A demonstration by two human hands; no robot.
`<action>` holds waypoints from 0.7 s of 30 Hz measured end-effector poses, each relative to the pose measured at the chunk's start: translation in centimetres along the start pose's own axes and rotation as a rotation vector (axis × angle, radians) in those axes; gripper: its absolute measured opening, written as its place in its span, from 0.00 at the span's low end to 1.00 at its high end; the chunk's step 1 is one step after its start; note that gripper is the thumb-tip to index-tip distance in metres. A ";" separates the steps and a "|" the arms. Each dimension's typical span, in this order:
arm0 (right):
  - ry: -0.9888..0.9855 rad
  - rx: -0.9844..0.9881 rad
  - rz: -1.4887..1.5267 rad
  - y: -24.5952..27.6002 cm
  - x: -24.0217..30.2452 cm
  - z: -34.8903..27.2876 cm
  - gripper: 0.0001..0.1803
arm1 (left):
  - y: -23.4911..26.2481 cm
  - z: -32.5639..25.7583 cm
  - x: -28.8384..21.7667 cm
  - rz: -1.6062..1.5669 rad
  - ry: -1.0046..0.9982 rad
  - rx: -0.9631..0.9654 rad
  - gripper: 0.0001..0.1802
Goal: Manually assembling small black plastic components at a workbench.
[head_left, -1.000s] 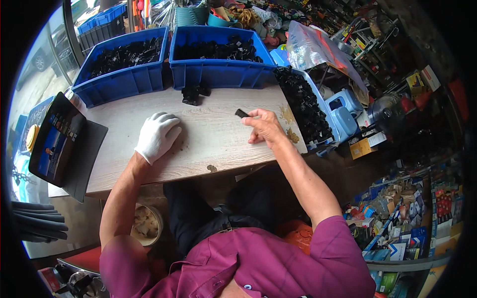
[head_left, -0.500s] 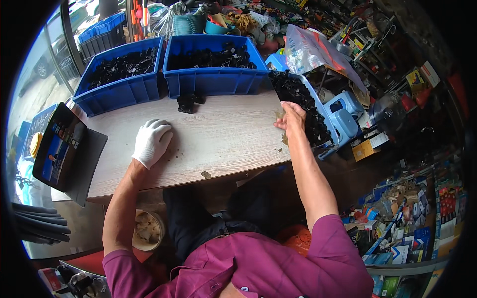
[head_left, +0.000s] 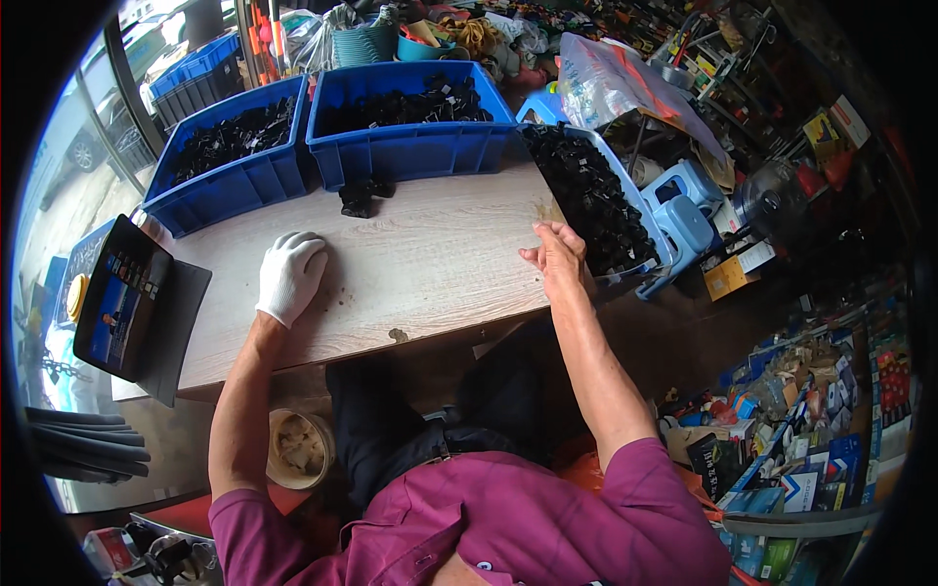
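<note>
**A:** Your left hand [head_left: 291,273], in its white glove, lies left of centre in the frame, back upward on the wooden tabletop [head_left: 420,249]. Fingers together, gently curved!

**B:** And anything under that palm?

**A:** Can't tell; the glove hides it. Over to your bare right hand [head_left: 559,256], right of centre, at the table's right edge. You have the fingers bent and drawn in narrow, and whether they pinch something I can't tell from here.

**B:** So where are the black pieces?

**A:** A heap of black pieces [head_left: 591,200] fills the pale-blue tray [head_left: 635,198], right of centre, just beside your right hand. And a small black clump [head_left: 360,201] sits on the tabletop, above centre, well apart from both your hands.

**B:** Up top?

**A:** Two blue bins! The left bin [head_left: 234,190] is toward the upper left, the larger bin [head_left: 410,156] at upper centre right behind that clump, both holding more black pieces.

**B:** And far left?

**A:** A tablet [head_left: 122,303], propped up with its screen lit. Below the table, lower left of centre, a round bucket [head_left: 302,482] stands near your leg.
</note>
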State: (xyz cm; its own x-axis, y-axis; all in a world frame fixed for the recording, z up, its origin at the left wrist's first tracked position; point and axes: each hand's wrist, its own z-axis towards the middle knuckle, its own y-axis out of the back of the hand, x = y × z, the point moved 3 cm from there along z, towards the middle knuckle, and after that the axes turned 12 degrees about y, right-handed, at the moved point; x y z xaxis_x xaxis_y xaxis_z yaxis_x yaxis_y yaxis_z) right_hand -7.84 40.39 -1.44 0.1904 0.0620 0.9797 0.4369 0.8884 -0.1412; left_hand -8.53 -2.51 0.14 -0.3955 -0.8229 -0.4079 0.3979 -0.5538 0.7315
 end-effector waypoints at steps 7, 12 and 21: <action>0.007 -0.010 0.034 -0.3 0.4 -1.4 0.06 | -0.1 -0.2 0.3 0.042 0.021 -0.026 0.09; 0.061 -0.022 0.017 -0.3 0.5 -1.7 0.06 | -0.2 -0.1 0.3 0.071 0.047 -0.030 0.09; 0.136 0.023 0.114 0.6 -1.0 -1.1 0.08 | 0.1 0.1 -0.3 0.111 0.040 -0.112 0.07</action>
State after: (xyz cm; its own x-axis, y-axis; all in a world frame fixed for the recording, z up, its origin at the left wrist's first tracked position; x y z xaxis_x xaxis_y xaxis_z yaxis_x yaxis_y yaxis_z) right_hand -6.80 40.39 -2.65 0.3551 0.1020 0.9292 0.3861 0.8893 -0.2452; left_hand -8.40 -2.30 0.40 -0.3119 -0.8828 -0.3512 0.5280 -0.4684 0.7084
